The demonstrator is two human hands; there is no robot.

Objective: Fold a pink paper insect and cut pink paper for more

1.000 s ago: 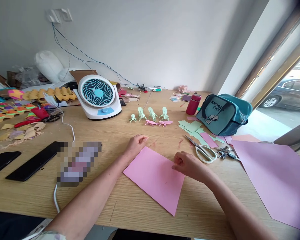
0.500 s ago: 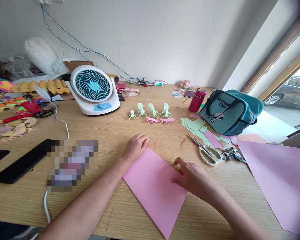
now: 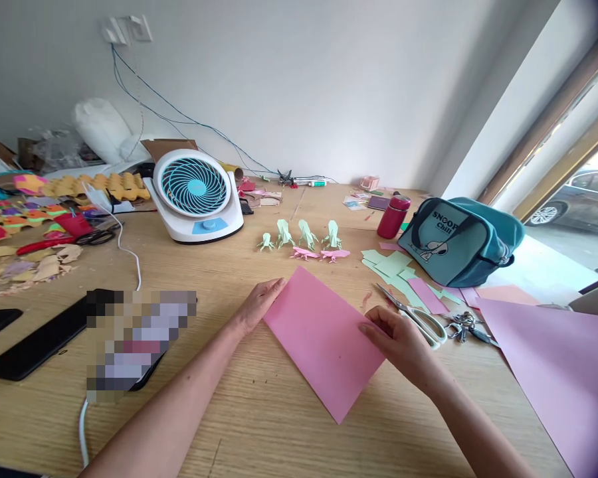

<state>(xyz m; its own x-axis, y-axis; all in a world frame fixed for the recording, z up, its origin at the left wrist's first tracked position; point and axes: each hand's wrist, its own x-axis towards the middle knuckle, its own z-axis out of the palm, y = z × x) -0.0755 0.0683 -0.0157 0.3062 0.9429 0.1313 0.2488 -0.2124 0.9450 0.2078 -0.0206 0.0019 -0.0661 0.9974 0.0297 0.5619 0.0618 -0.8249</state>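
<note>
A pink sheet of paper (image 3: 323, 345) is held at a slant between my two hands over the wooden table. My left hand (image 3: 260, 307) pinches its left edge near the upper corner. On the opposite edge, my right hand (image 3: 396, 342) grips the paper with the thumb on top and the fingers behind it. Scissors with white handles (image 3: 423, 325) lie just beyond my right hand. Behind the sheet stand several green folded paper figures (image 3: 306, 236) and two pink folded paper figures (image 3: 335, 255).
A white fan (image 3: 197, 199) stands at the back left, with craft scraps (image 3: 54, 262) beside it. To the right are a red bottle (image 3: 393, 218), a teal bag (image 3: 453, 242), green paper pieces (image 3: 393, 264), keys (image 3: 463, 325) and a larger pink sheet (image 3: 563, 372). A blurred phone (image 3: 142, 345) lies left.
The paper has come up off the table and shifted slightly away from me. My right hand has closed on its right edge, and my left hand now holds the left edge. The view has tilted up.
</note>
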